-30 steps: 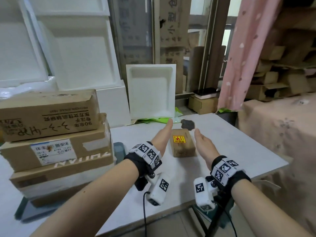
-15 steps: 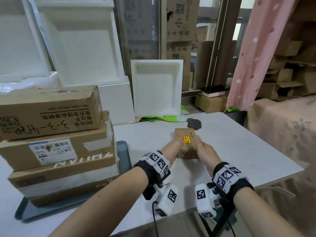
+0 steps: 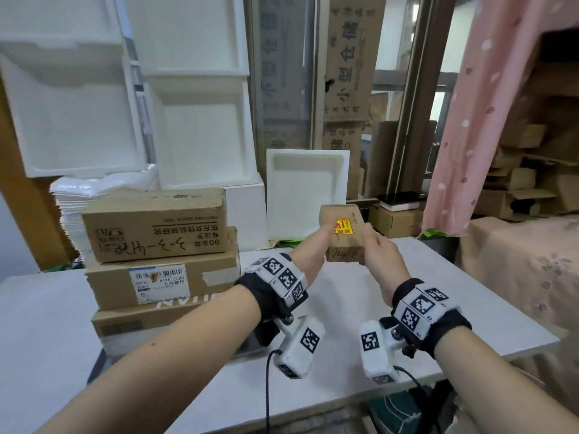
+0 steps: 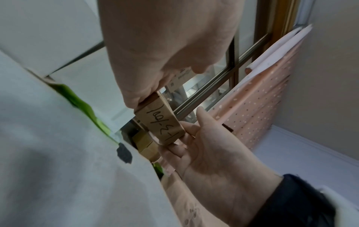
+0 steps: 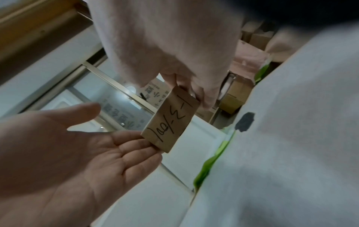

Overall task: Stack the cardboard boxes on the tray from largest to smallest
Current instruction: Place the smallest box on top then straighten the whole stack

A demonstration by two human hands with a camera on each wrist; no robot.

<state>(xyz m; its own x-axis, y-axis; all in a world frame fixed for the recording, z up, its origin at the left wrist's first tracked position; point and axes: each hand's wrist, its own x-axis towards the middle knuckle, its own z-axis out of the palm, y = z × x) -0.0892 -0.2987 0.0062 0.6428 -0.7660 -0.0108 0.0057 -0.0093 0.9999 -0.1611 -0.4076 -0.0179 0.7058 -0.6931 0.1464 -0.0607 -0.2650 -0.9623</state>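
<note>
A small cardboard box (image 3: 343, 236) with a yellow-red sticker and handwriting on its end hangs above the white table (image 3: 454, 302), held between both hands. My left hand (image 3: 315, 247) presses straight fingers (image 5: 134, 141) flat against its left side, thumb apart. My right hand (image 3: 377, 256) grips the right side, with fingers (image 4: 172, 148) curled under a corner of the box (image 4: 161, 122). At the left, three larger boxes stand stacked on a dark tray (image 3: 95, 368): the top one (image 3: 153, 225), the middle one (image 3: 163, 277) and the bottom one (image 3: 134, 324).
White foam trays (image 3: 307, 195) lean against the window behind the table. A pink curtain (image 3: 470, 120) hangs at the right, above a surface draped in pink cloth (image 3: 517, 261). A dark stain (image 5: 244, 121) marks the tabletop near its far edge.
Both hands closed in on the small box lying on the table, took hold of it and lifted it well above the tabletop.
</note>
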